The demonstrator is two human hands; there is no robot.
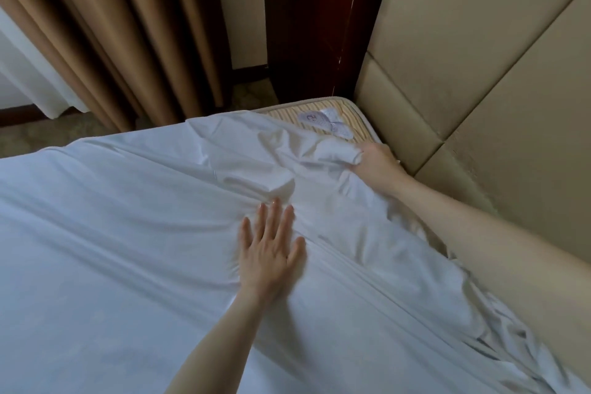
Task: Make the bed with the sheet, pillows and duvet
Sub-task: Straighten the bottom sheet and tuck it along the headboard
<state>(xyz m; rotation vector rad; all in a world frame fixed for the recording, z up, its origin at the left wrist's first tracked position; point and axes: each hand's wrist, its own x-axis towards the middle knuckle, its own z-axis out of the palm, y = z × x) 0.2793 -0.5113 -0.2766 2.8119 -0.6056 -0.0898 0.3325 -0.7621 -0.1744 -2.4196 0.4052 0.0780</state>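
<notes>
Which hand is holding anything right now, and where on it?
The right hand grips a bunched edge of the white sheet near the bare mattress corner. The left hand only presses flat on it.

Brown curtains hang beside a dark wooden post and padded beige headboard.

my bed's striped mattress carries the white sheet (one corner bare), my left hand flat on it.

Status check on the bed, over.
Left hand flat on sheet, pressing. Right hand grips bunched sheet near headboard. Mattress corner still bare. Nothing in the way.
</notes>
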